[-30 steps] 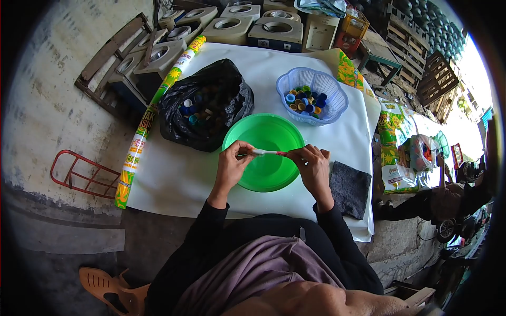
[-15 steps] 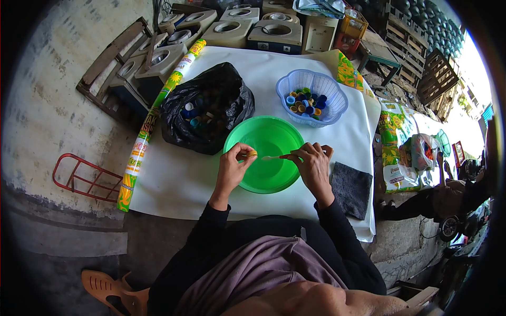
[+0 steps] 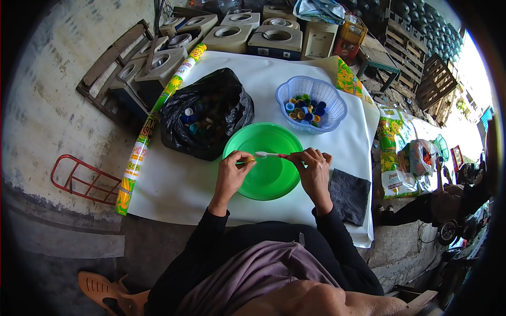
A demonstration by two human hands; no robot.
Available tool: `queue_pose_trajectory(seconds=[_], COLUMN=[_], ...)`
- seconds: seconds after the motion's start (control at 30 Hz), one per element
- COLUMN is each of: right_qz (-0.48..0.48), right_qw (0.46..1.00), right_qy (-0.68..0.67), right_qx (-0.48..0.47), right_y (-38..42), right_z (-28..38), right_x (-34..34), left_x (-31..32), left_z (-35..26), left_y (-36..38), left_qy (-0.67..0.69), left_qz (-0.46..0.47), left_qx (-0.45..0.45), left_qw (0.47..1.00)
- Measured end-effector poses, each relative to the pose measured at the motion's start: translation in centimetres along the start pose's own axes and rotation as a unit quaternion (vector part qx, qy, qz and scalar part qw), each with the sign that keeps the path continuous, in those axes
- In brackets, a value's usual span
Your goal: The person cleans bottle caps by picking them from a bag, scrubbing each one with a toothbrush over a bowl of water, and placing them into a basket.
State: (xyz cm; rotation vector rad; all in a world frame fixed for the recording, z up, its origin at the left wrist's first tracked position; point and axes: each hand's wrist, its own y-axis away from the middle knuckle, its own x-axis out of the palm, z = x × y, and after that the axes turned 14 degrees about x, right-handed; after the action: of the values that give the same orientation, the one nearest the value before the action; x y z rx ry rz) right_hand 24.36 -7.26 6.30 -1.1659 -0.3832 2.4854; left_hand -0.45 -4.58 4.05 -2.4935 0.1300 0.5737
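Toothbrush is pinched in right grip, cap in left grip — table white-sheeted, wall mottled.

Yellow cap partly behind fingers

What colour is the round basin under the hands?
Bright green: the basin shows best in the head view.

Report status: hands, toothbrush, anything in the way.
Left hand pinching yellowish cap. Right hand gripping toothbrush, bristle end near cap. Cap, toothbrush above green basin. Nothing visibly in the way.
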Motion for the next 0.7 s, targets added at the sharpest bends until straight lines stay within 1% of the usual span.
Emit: queue_pose_trajectory(seconds=[0.1,0.13,0.2,0.3,0.4,0.5,0.53,0.57,0.6,0.67,0.7], right_qz=[-0.037,0.011,0.006,-0.037,-0.001,-0.043,-0.061,-0.032,-0.024,-0.009,-0.029], right_qw=[0.992,0.991,0.994,0.999,1.000,0.999,0.998,0.999,1.000,0.999,0.996], right_qy=[0.110,0.120,0.094,0.010,-0.018,0.013,0.022,-0.013,0.004,0.036,0.084], right_qx=[-0.050,-0.057,-0.057,-0.025,-0.017,0.000,0.003,0.009,0.008,0.007,-0.012], right_y=[-0.2,-0.1,0.1,0.1,0.5,0.5,0.3,0.4,0.4,0.5,0.4], right_z=[-0.8,-1.0,-0.8,0.1,0.5,-0.2,-0.4,-0.4,-0.3,0.0,-0.1], right_x=[1.1,1.2,0.9,0.2,-0.4,-0.2,-0.2,-0.4,-0.4,-0.5,-0.2], left_x=[-0.4,-0.4,-0.3,0.1,0.3,0.5,0.5,0.4,0.2,0.4,0.4], left_z=[-0.3,-0.1,0.3,0.2,-0.8,-0.7,-0.7,-0.9,-1.0,0.0,0.0], left_y=[-0.1,-0.1,0.1,0.3,0.2,0.2,0.0,-0.1,-0.1,0.2,0.1], left_qy=[0.015,0.027,0.049,0.044,0.044,0.105,0.091,0.075,0.059,0.076,0.086], left_qz=[-0.010,-0.011,-0.015,-0.009,-0.004,0.007,0.011,0.015,0.021,-0.001,-0.012], left_qx=[-0.007,-0.016,-0.037,-0.019,-0.016,-0.062,-0.057,-0.052,-0.048,-0.035,-0.028], left_qw=[1.000,0.999,0.998,0.999,0.999,0.992,0.994,0.996,0.997,0.996,0.996])
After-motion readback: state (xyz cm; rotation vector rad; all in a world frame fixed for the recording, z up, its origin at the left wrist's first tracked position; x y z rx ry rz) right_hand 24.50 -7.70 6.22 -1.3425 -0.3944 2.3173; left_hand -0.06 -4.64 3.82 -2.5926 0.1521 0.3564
